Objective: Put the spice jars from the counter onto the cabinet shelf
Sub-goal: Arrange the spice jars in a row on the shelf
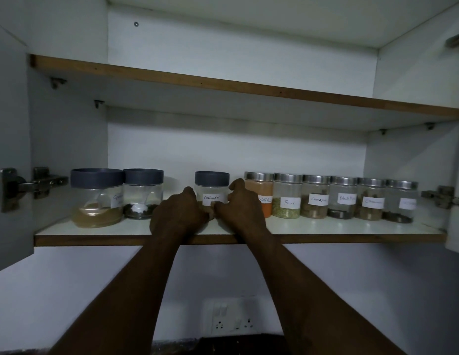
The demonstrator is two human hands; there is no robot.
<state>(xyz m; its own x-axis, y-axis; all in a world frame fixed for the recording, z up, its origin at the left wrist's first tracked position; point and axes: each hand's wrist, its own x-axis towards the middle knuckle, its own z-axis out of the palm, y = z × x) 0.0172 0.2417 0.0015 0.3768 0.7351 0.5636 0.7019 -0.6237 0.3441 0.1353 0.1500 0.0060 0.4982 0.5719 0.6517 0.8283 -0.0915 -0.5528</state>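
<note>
The coriander jar [211, 187] stands on the lower shelf [95, 233], just left of the orange jar [258, 188]. The left hand [179, 213] and right hand [238, 208] curl round its base, apparently gripping it; the dim light hides the contact.

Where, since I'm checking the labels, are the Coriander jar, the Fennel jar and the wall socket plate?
Coriander jar [211, 197]: head view, on its white label.
Fennel jar [290, 202]: head view, on its white label.
wall socket plate [233, 317]: head view, on the plate's middle.

Head camera, near, facing straight into cabinet shelf [326, 228].
</note>
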